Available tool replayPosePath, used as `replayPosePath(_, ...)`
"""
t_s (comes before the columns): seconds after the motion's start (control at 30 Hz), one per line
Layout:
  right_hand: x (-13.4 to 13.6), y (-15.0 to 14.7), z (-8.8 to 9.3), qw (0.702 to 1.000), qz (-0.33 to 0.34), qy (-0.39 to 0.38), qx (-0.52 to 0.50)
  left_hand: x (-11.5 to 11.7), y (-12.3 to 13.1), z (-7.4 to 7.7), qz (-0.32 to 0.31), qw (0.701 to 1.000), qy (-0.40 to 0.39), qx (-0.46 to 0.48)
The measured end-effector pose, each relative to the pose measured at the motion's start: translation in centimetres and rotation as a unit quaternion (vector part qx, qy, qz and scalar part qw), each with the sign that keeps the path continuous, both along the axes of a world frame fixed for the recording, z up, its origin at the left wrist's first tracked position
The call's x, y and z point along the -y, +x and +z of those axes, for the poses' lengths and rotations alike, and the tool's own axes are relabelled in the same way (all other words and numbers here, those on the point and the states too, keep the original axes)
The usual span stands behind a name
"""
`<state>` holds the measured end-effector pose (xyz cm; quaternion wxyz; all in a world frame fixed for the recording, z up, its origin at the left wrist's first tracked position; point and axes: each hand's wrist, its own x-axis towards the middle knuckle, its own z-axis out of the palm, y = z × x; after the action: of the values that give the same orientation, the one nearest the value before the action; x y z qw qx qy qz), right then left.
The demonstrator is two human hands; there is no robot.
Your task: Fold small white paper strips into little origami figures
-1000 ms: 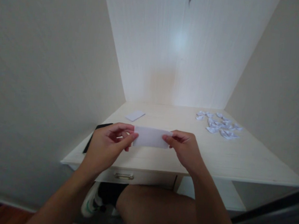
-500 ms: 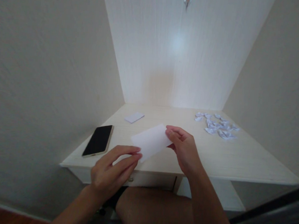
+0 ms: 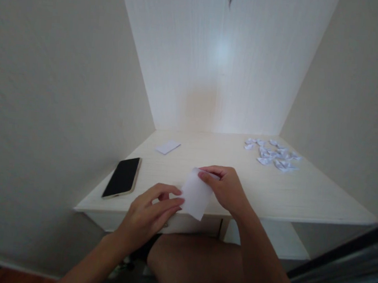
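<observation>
Head view: pinching a paper slip (image 3: 196, 196) by its upper corner in the right hand (image 3: 227, 190), over the desk (image 3: 302, 198) edge. Touching its side below that pinch with left hand (image 3: 147, 214) fingers loosely spread. Probably light, floppy, easily creased; best held at edges.

White paper slip (image 3: 196, 196), tilted, over the desk's front edge
</observation>
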<state>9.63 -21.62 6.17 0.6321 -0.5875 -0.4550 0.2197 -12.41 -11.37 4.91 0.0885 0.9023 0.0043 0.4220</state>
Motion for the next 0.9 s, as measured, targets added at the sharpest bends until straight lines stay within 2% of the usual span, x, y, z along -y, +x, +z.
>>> replayPosePath(0.1,0.1,-0.5,0.4,0.999,0.018,-0.009,0.043,0.4,0.2,0.2,-0.018,0.999,-0.036,-0.015)
replayPosePath(0.23,0.0,-1.3,0.6,0.997,0.024,-0.010,0.068,0.6,0.7,0.6,0.031,0.990,-0.139,-0.003)
replayPosePath(0.37,-0.3,-1.8,0.2,0.998,0.035,-0.009,0.051,0.5,1.3,1.3,0.004,0.948,-0.318,-0.007)
replayPosePath(0.43,-0.6,-1.9,-0.1,0.999,0.046,-0.007,0.029,0.5,1.5,1.6,-0.002,0.931,-0.366,0.000)
replayPosePath(0.57,-0.8,-1.9,-0.2,0.997,0.077,0.018,-0.024,0.6,1.7,2.1,0.033,0.919,-0.392,0.034)
replayPosePath(0.73,-0.5,-2.3,0.7,0.990,0.100,0.068,-0.079,0.8,1.6,2.5,0.086,0.894,-0.429,0.091)
replayPosePath(0.9,-0.3,-3.3,1.0,0.985,0.121,0.066,-0.100,1.6,2.1,1.3,0.106,0.857,-0.475,0.168)
